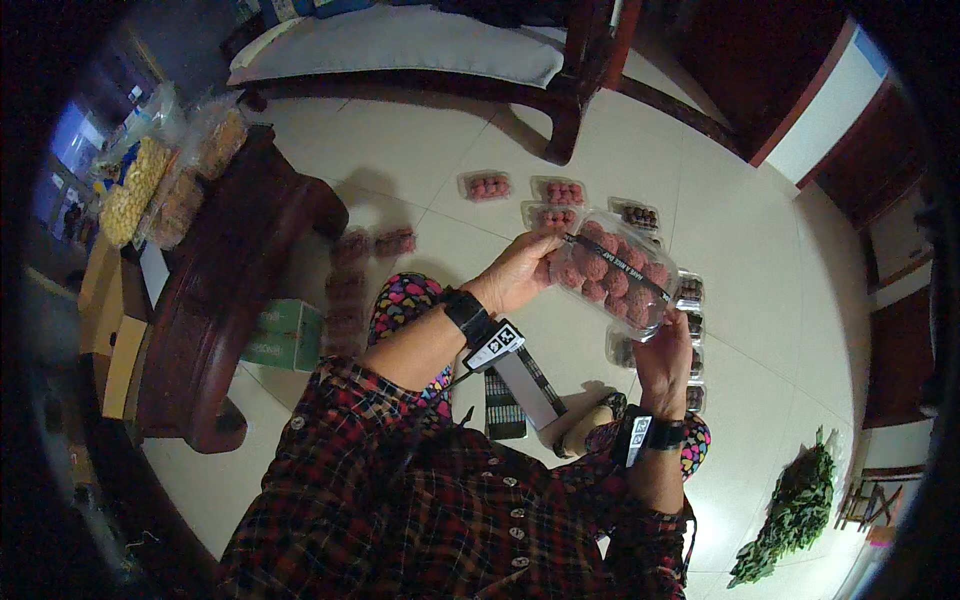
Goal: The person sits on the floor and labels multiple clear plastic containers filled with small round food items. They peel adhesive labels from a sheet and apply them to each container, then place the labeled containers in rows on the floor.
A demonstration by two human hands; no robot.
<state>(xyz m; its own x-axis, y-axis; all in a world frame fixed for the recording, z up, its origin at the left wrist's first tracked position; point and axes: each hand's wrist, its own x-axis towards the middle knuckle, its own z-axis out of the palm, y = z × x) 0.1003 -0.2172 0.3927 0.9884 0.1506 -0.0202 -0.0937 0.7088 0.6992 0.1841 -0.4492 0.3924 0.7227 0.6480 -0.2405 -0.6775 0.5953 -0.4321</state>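
Note:
Both hands hold a clear plastic clamshell box [634, 262] of round, rough-skinned red balls, possibly fruit or sweets, raised above the tiled floor. A black sticker strip [622, 264] bearing white writing runs along its lid. My left hand [525, 274] grips the box's left end, while my right hand [667, 352] has its lower right corner. Beyond it, similar boxes of red balls [562, 193] and darker balls [637, 215] lie on the floor, with several more partly hidden behind my right hand. Below my hands are a sheet of black strips [505, 405] and a grey sheet [529, 390].
At left stands a dark wooden table [225, 285] with bagged food [139, 187] and an open cardboard box [116, 337]. Beside it are a green carton [281, 335] and stacked red packs [349, 300]. A cushioned wooden bench [405, 49] is ahead; leafy greens [795, 502] lie right.

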